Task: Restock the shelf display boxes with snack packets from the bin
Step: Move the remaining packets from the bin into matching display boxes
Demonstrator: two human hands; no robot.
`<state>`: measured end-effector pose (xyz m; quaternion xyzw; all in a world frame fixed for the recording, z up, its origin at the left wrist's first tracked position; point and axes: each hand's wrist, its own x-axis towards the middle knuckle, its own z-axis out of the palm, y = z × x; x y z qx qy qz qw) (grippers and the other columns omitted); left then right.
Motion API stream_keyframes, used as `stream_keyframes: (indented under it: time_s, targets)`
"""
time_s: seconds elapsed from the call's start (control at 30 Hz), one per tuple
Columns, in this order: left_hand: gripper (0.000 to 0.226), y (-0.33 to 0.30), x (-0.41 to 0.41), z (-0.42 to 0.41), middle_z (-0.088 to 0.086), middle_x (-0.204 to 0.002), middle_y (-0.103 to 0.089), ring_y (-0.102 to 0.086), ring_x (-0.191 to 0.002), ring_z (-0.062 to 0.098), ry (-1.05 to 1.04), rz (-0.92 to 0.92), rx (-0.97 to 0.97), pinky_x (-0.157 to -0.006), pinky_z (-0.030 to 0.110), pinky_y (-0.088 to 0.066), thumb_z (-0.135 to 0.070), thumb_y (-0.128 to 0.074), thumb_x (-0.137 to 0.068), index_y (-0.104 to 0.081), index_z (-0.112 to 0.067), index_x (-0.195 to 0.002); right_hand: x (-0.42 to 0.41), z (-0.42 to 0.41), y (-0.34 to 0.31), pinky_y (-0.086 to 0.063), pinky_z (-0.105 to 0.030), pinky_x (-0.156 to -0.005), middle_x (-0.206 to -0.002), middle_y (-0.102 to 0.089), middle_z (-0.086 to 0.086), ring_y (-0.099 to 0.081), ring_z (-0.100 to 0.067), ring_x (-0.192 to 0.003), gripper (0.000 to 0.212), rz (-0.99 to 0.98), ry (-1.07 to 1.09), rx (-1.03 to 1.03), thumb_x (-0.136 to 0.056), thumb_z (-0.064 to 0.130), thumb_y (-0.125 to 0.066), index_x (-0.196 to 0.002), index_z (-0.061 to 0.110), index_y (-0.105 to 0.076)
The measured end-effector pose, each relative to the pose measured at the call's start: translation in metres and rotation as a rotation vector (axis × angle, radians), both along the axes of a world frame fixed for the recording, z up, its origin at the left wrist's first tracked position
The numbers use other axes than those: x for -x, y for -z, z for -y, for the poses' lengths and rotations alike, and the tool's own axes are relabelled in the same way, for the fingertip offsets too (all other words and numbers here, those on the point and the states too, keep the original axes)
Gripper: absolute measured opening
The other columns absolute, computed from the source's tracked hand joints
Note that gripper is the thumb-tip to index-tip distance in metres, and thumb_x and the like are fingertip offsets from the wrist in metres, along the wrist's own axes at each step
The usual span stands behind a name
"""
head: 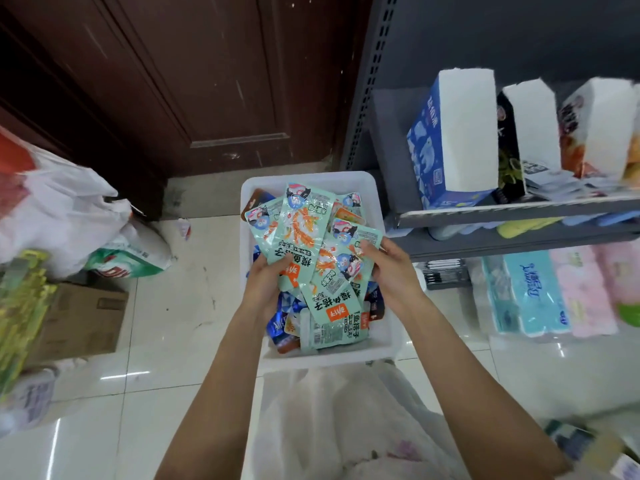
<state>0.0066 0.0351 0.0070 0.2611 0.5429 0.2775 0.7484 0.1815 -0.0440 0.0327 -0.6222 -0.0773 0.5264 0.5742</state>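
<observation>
A white plastic bin stands on the tiled floor in the middle of the head view, with several snack packets in it. My left hand and my right hand together grip a fanned bunch of mint-green snack packets above the bin. More packets, blue and orange ones, lie loose underneath. To the right, on a grey shelf, stand display boxes: a blue one, a black one and a white-and-orange one.
Tissue packs fill the lower shelf at the right. White plastic bags and a cardboard box sit at the left. A dark wooden door is behind the bin. A white bag lies between my arms.
</observation>
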Motion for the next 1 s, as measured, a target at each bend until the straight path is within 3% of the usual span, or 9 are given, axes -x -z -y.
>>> stream_keyframes:
  time_s: [0.1,0.2,0.3,0.4,0.57,0.7,0.83,0.9,1.0]
  targets:
    - [0.021,0.007,-0.001,-0.001,0.009,-0.11,-0.07,-0.071,-0.091,0.021,0.002,-0.014,0.001,-0.078,0.037,-0.057,-0.003,-0.055,-0.093,-0.062,-0.014,-0.109,-0.002,-0.002,0.002,-0.053,-0.029,-0.063,-0.104,-0.071,-0.002,-0.069,-0.014,-0.085,0.013,0.01,0.032,0.053,-0.098,0.018,-0.05,-0.105,0.024,-0.059]
    - [0.023,0.014,0.001,-0.005,0.008,-0.108,-0.071,-0.068,-0.098,0.026,-0.049,-0.028,-0.001,-0.084,0.04,-0.055,-0.003,-0.058,-0.091,-0.061,-0.01,-0.113,-0.007,-0.005,0.004,-0.054,-0.036,-0.074,-0.113,-0.066,-0.007,-0.065,-0.02,-0.095,0.013,0.139,0.114,0.085,-0.1,0.02,-0.046,-0.111,0.022,-0.052]
    - [0.022,0.014,0.006,-0.01,-0.001,-0.098,-0.071,-0.064,-0.097,0.021,-0.093,-0.092,-0.066,-0.082,0.03,-0.051,-0.003,-0.059,-0.091,-0.061,-0.011,-0.111,-0.017,-0.002,-0.007,-0.052,-0.039,-0.084,-0.102,-0.065,-0.002,-0.064,-0.017,-0.092,0.01,0.329,0.212,0.063,-0.1,0.018,-0.045,-0.107,0.022,-0.051]
    - [0.024,0.004,0.011,-0.011,-0.005,-0.095,-0.071,-0.066,-0.092,0.018,-0.061,-0.165,-0.202,-0.078,0.029,-0.053,-0.003,-0.057,-0.092,-0.061,-0.015,-0.112,-0.027,0.005,-0.031,-0.055,-0.031,-0.074,-0.091,-0.066,0.002,-0.066,-0.01,-0.081,0.009,0.468,0.255,0.018,-0.099,0.02,-0.048,-0.105,0.017,-0.054]
    - [0.031,-0.023,-0.002,-0.002,0.001,-0.11,-0.07,-0.067,-0.099,0.016,0.059,-0.178,-0.368,-0.081,0.026,-0.055,-0.008,-0.057,-0.094,-0.056,-0.012,-0.125,-0.02,0.004,-0.057,-0.057,-0.03,-0.067,-0.085,-0.072,0.001,-0.069,-0.014,-0.075,0.009,0.325,0.158,-0.048,-0.096,0.021,-0.053,-0.098,0.017,-0.061]
    - [0.032,-0.047,-0.034,0.018,-0.008,-0.109,-0.069,-0.067,-0.098,0.007,0.106,-0.086,-0.308,-0.086,0.026,-0.054,-0.015,-0.061,-0.092,-0.057,-0.023,-0.122,-0.023,0.004,-0.061,-0.055,-0.026,-0.069,-0.088,-0.071,0.006,-0.069,-0.009,-0.08,0.01,0.344,0.172,-0.071,-0.098,0.018,-0.05,-0.102,0.02,-0.059]
    - [0.032,-0.061,-0.076,0.043,-0.007,-0.114,-0.069,-0.062,-0.112,0.018,0.122,0.035,-0.199,-0.104,0.045,-0.043,-0.012,-0.062,-0.089,-0.059,-0.028,-0.117,-0.047,0.027,-0.063,-0.054,-0.024,-0.078,-0.096,-0.069,0.016,-0.067,-0.006,-0.093,0.019,0.312,0.164,-0.102,-0.102,0.023,-0.043,-0.11,0.038,-0.05]
    - [0.032,-0.066,-0.103,0.059,-0.009,-0.112,-0.069,-0.063,-0.109,0.013,0.176,0.062,-0.202,-0.1,0.042,-0.046,-0.01,-0.06,-0.091,-0.058,-0.031,-0.114,-0.065,0.045,-0.065,-0.052,-0.018,-0.073,-0.099,-0.067,0.019,-0.066,-0.002,-0.093,0.021,0.289,0.216,-0.119,-0.103,0.024,-0.039,-0.116,0.039,-0.045]
    - [0.041,-0.072,-0.154,0.092,-0.009,-0.113,-0.069,-0.067,-0.098,0.006,0.235,0.158,-0.17,-0.076,0.026,-0.054,-0.004,-0.055,-0.093,-0.052,-0.03,-0.125,-0.1,0.074,-0.066,-0.049,-0.014,-0.071,-0.106,-0.061,0.019,-0.063,0.012,-0.08,0.028,0.184,0.326,-0.124,-0.103,0.026,-0.037,-0.129,0.037,-0.034]
